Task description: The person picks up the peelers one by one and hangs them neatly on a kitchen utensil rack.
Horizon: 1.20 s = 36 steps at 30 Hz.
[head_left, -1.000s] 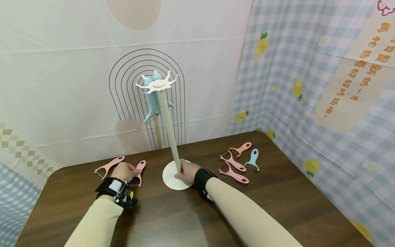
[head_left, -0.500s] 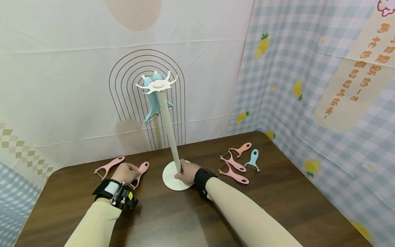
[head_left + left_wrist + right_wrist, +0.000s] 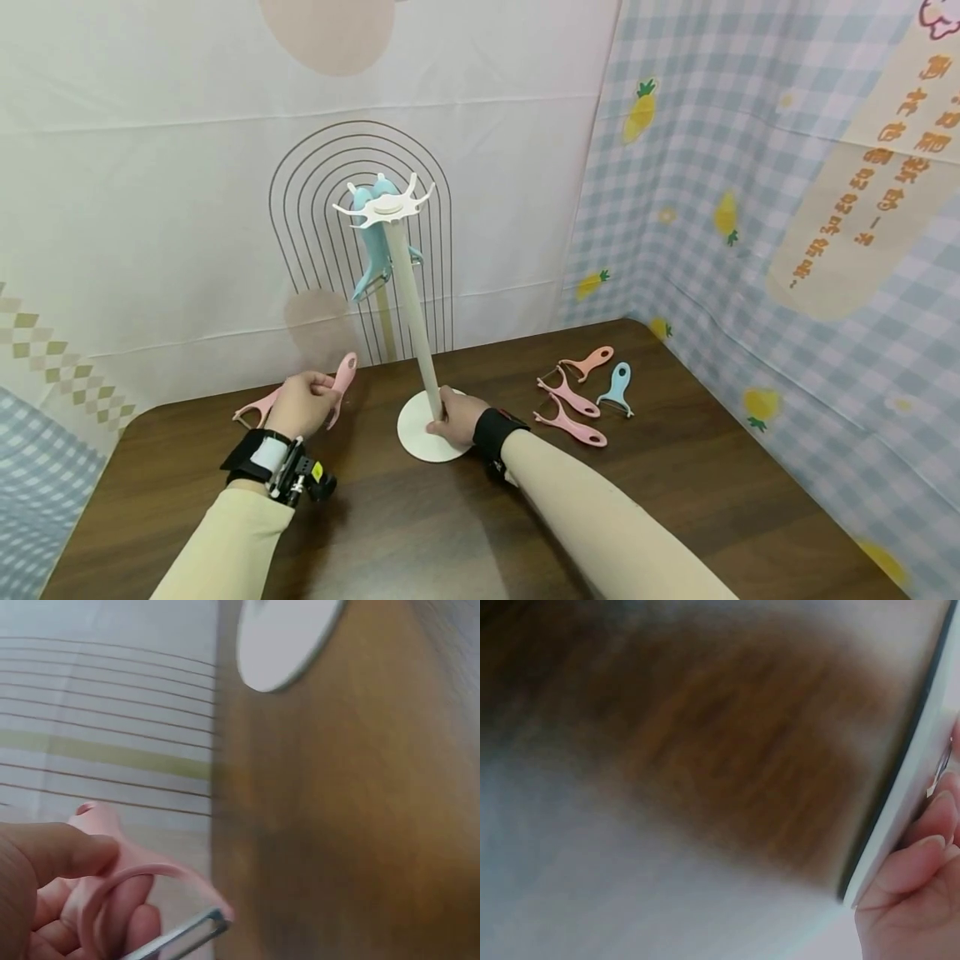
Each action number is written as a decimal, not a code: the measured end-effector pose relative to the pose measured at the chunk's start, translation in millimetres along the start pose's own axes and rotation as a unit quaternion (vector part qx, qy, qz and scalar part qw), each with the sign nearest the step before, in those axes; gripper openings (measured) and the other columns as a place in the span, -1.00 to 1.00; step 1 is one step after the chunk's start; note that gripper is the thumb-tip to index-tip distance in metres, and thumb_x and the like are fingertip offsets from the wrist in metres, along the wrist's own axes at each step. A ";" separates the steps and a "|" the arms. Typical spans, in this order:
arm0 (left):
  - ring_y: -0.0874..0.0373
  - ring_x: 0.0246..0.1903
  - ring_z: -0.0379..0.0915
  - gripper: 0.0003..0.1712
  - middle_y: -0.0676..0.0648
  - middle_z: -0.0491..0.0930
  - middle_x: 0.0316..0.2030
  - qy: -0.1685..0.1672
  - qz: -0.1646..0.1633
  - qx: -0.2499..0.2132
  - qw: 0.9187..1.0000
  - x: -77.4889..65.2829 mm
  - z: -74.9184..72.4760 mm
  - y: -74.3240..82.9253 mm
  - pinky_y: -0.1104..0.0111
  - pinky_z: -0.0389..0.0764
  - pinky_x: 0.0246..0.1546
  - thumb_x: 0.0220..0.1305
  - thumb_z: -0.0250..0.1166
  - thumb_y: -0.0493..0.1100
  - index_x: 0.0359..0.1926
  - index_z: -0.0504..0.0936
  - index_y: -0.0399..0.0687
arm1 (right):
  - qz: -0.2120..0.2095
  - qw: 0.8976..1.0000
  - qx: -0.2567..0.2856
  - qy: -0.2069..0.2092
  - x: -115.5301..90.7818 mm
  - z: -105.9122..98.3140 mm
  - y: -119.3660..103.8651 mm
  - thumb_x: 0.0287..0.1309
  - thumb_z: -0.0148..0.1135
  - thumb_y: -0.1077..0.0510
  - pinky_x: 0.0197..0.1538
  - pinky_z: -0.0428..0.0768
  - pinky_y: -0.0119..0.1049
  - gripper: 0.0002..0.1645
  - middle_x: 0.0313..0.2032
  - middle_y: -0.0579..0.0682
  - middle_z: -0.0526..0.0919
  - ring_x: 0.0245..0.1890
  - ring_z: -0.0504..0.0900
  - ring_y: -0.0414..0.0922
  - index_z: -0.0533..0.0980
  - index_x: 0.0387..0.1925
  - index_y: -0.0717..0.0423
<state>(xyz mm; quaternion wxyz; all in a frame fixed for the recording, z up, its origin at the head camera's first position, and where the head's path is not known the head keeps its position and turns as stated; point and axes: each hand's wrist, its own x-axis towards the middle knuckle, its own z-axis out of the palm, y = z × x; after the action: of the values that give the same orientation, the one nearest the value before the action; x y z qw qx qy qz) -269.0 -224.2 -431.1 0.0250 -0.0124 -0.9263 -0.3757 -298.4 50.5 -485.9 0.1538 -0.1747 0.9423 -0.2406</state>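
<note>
My left hand pinches a pink peeler by its handle, thumb across it. The peeler is raised with its handle end up. In the left wrist view the peeler's metal blade points down, away from the thumb. My right hand grips the foot of the pole of a white hook stand, just over its round base. Blue peelers hang from hooks at the back left of the stand's top. Another pink peeler lies behind my left hand, partly hidden by it.
Right of the stand on the brown table lie an orange peeler, two pink peelers and a blue peeler. A white cloth rises behind the table, a checked cloth along its right side.
My left hand has picked up the pink peeler and tilted its handle upward, raising it slightly toward the back. The right hand and the stand have stayed in place.
</note>
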 end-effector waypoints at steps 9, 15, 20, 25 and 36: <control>0.04 -0.32 0.56 -0.71 -0.19 0.65 -0.28 0.099 0.075 -0.054 0.991 -6.8 -12.1 25.9 0.34 0.52 -0.34 0.35 0.20 -0.12 -0.10 0.55 -0.30 | -0.008 1.000 -0.003 0.008 4.0 3.8 4.2 0.20 0.29 -0.14 -0.20 0.49 -0.28 -0.38 -0.34 -0.09 0.52 -0.33 0.51 -0.17 0.34 0.11 0.14; 0.06 -0.35 0.51 -0.70 -0.18 0.63 -0.28 0.150 0.096 -0.087 0.980 -15.5 -22.6 51.4 0.47 0.47 -0.46 0.36 0.19 -0.10 -0.08 0.53 -0.27 | -0.003 1.000 0.003 0.005 1.3 2.3 1.1 0.20 0.29 -0.13 -0.20 0.50 -0.27 -0.38 -0.34 -0.08 0.52 -0.33 0.52 -0.16 0.34 0.11 0.15; 0.16 -0.39 0.51 -0.76 -0.10 0.62 -0.36 0.192 0.129 -0.118 0.966 -21.0 -30.0 71.4 0.54 0.46 -0.45 0.33 0.24 -0.12 -0.13 0.53 -0.21 | -0.002 1.000 0.002 0.002 -0.1 1.2 -1.1 0.21 0.28 -0.13 -0.20 0.49 -0.28 -0.38 -0.34 -0.09 0.51 -0.33 0.51 -0.17 0.34 0.12 0.14; 0.21 -0.43 0.49 -0.80 -0.06 0.59 -0.38 0.258 0.183 -0.147 0.937 -28.2 -35.0 92.1 0.59 0.46 -0.43 0.27 0.29 -0.20 -0.16 0.55 -0.23 | -0.008 1.000 0.003 0.005 -1.6 0.7 -1.2 0.21 0.28 -0.12 -0.22 0.48 -0.28 -0.40 -0.36 -0.09 0.51 -0.34 0.51 -0.16 0.34 0.11 0.14; 0.25 -0.41 0.45 -0.83 -0.11 0.61 -0.39 0.355 0.263 -0.128 0.888 -36.1 -45.3 127.6 0.62 0.45 -0.37 0.20 0.28 -0.31 -0.21 0.57 -0.34 | -0.013 1.000 -0.001 0.010 -1.4 0.2 1.5 0.21 0.28 -0.13 -0.28 0.46 -0.30 -0.48 -0.39 -0.10 0.49 -0.38 0.50 -0.17 0.36 0.01 0.10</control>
<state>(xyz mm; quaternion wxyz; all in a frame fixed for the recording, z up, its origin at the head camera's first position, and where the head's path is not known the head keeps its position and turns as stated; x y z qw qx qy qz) -225.9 -164.4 -312.0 0.4481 -0.1250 -0.7622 -0.4502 -297.4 52.1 -486.5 0.1411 -0.1852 0.9417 -0.2430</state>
